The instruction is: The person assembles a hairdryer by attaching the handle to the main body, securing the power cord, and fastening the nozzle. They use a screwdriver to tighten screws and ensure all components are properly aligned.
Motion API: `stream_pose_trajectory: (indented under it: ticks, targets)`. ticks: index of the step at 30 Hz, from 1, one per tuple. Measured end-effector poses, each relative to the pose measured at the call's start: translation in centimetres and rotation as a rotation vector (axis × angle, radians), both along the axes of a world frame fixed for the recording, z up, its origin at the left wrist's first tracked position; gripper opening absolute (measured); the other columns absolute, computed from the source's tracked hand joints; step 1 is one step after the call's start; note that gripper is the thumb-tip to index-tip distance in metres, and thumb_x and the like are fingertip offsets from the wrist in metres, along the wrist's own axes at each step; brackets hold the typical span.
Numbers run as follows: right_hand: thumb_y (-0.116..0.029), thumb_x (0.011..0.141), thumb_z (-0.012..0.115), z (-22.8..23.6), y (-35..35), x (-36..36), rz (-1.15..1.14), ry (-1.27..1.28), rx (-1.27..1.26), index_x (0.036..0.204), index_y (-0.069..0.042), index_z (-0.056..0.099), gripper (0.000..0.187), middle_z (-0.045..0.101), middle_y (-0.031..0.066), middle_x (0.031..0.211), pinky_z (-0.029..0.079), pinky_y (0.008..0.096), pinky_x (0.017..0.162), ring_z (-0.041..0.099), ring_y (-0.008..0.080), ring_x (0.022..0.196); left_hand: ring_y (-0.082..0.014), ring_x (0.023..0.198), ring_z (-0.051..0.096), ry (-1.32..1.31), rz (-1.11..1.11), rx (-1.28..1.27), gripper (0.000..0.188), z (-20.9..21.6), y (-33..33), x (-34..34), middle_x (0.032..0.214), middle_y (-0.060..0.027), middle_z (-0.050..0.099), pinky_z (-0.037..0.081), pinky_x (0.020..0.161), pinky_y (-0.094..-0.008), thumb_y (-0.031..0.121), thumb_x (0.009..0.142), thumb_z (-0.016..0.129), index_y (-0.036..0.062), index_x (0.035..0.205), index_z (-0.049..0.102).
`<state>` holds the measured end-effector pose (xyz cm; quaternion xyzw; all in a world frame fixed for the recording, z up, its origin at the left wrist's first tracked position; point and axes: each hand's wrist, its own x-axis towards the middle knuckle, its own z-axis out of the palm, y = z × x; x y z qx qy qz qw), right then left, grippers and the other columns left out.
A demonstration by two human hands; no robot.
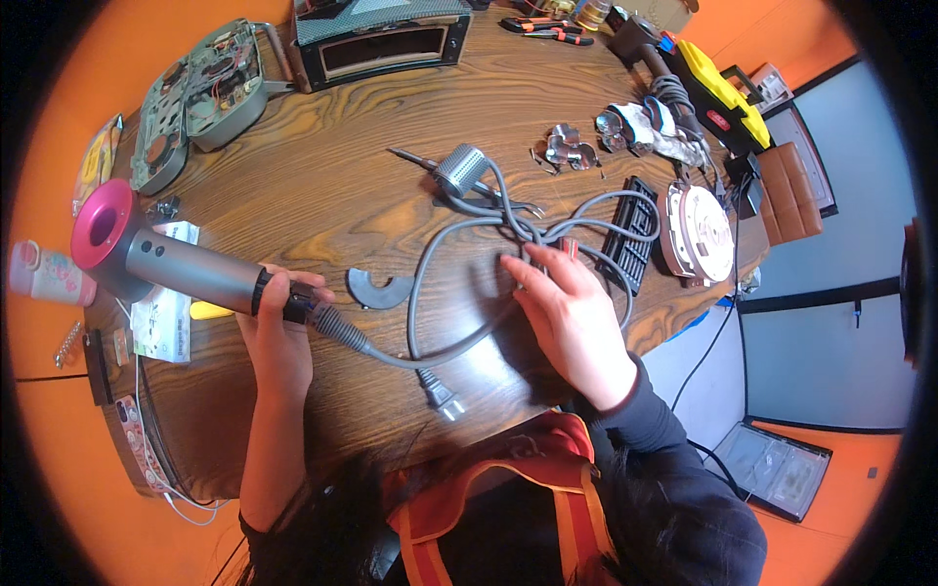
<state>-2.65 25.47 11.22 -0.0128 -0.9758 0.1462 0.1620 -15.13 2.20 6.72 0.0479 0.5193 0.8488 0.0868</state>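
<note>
At nine o'clock, my left hand [277, 337] grips the handle end of a grey hair dryer [200, 268], its pink-ringed head toward ten. Its grey cord [412, 298] loops across the wooden table [332, 200] to three o'clock, where my right hand [576, 327] hovers, fingers loosely bent; I can't tell whether they touch it. A plug [443, 397] lies at six.

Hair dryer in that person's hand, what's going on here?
The person's left hand grips the gray hair dryer near its cord end. The right hand is over the looped gray cord; whether it touches is unclear. The plug lies on the table, and a perforated cylinder sits near the cord.
</note>
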Motion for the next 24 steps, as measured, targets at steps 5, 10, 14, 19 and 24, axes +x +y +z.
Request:
stream_pose_trajectory:
  ticks: [5, 10, 14, 19, 24]
  targets:
    - [0.001, 0.070, 0.063, 0.6, -1.2, 3.2, 0.053, -0.032, -0.075, 0.099, -0.006, 0.061, 0.030, 0.057, 0.0111, 0.086, 0.047, 0.0346, 0.064, 0.057, 0.0276, 0.074, -0.0205, 0.068, 0.059, -0.028, 0.044, -0.050, 0.019, 0.3, 0.0, 0.0, 0.079, -0.0154, 0.059, 0.049, 0.066, -0.0307, 0.018, 0.085, 0.052, 0.0037, 0.094, 0.044]
    - [0.002, 0.072, 0.062, 0.1, -0.7, 4.0, -0.145, 0.025, -0.155, 0.097, -0.004, 0.061, 0.026, 0.054, 0.0113, 0.081, 0.046, 0.0330, 0.062, 0.056, 0.0279, 0.071, -0.0204, 0.069, 0.059, -0.061, 0.060, -0.052, 0.021, 0.6, 0.0, 0.1, 0.081, -0.0155, 0.059, 0.049, 0.067, -0.0303, 0.019, 0.085, 0.053, 0.0028, 0.096, 0.044]
    - [-0.001, 0.075, 0.060, -1.1, 1.7, 2.4, -0.294, 0.070, -0.098, 0.110, -0.004, 0.054, 0.036, 0.055, 0.0133, 0.081, 0.047, 0.0329, 0.062, 0.058, 0.0269, 0.068, -0.0205, 0.071, 0.059, -0.063, 0.046, -0.016, 0.021, 0.6, 0.0, 0.1, 0.082, -0.0154, 0.060, 0.049, 0.067, -0.0308, 0.018, 0.085, 0.053, 0.0024, 0.097, 0.045]
    - [-0.004, 0.075, 0.062, -2.6, 3.1, 1.1, -0.317, 0.016, -0.126, 0.119, -0.004, 0.047, 0.047, 0.056, 0.0161, 0.082, 0.047, 0.0318, 0.058, 0.058, 0.0252, 0.063, -0.0211, 0.069, 0.059, -0.056, 0.022, -0.025, 0.020, 0.5, 0.0, 0.1, 0.080, -0.0161, 0.060, 0.049, 0.068, -0.0314, 0.016, 0.085, 0.052, 0.0019, 0.096, 0.045]
    - [-0.004, 0.074, 0.064, -2.9, 3.6, 0.9, -0.297, -0.020, -0.257, 0.120, -0.004, 0.047, 0.049, 0.055, 0.0143, 0.082, 0.046, 0.0302, 0.059, 0.057, 0.0218, 0.064, -0.0218, 0.068, 0.059, -0.049, 0.035, -0.002, 0.019, 0.4, 0.2, 0.1, 0.078, -0.0168, 0.060, 0.049, 0.067, -0.0320, 0.015, 0.084, 0.053, 0.0017, 0.094, 0.045]
